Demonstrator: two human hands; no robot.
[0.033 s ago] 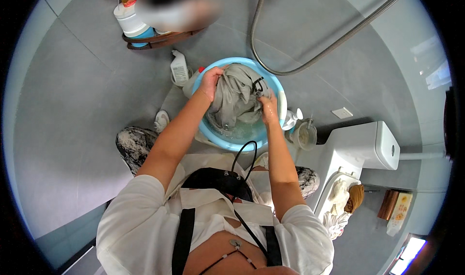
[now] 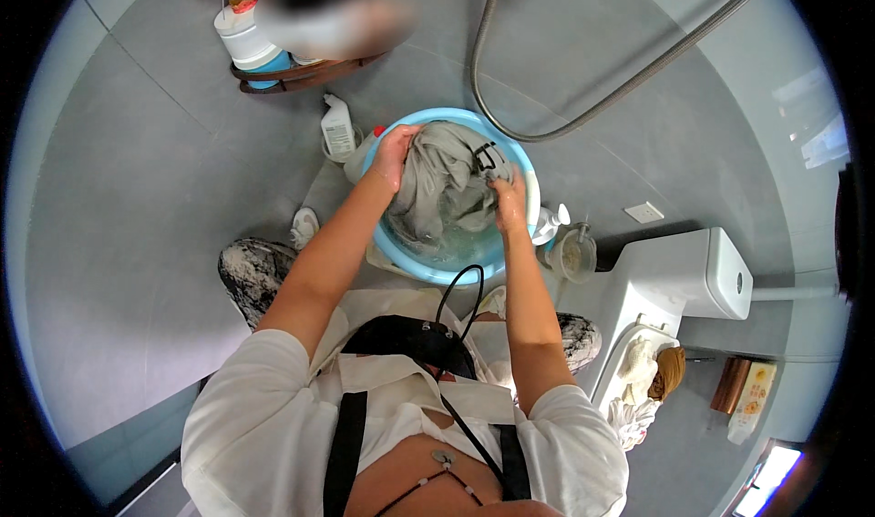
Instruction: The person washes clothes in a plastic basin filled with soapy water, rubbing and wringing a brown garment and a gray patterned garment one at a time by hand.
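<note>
Grey tiled floor (image 2: 137, 244) underfoot, seen from above; white toilet (image 2: 679, 285) at right, shower hose (image 2: 583, 116) looping across the top.

Light-blue round basin (image 2: 527, 175) on the floor, just ahead of the knees. Inside: shallow soapy water (image 2: 456, 242) toward the near wall, and a wet grey garment (image 2: 442, 184) bunched into a heap. Long axis of the garment running roughly from the basin's far rim down toward the near side, upper end lifted above the water, lower end trailing into it. Dark strap or trim showing at its upper right.

Left hand (image 2: 398, 153) at the far-left rim, grip closed around the top of the garment, fingers curled into the cloth. Right hand (image 2: 506, 203) on the right side, grip pinching a fold of the same garment, fingers pressed together, wet.

Around the basin: white spray bottle (image 2: 338, 130) lying on the floor at upper left, white pump bottle (image 2: 550, 223) touching the right rim, clear plastic jug (image 2: 571, 255) just beside it. White jug with blue base (image 2: 246, 39) on a brown rack (image 2: 301, 72) at top left.
</note>
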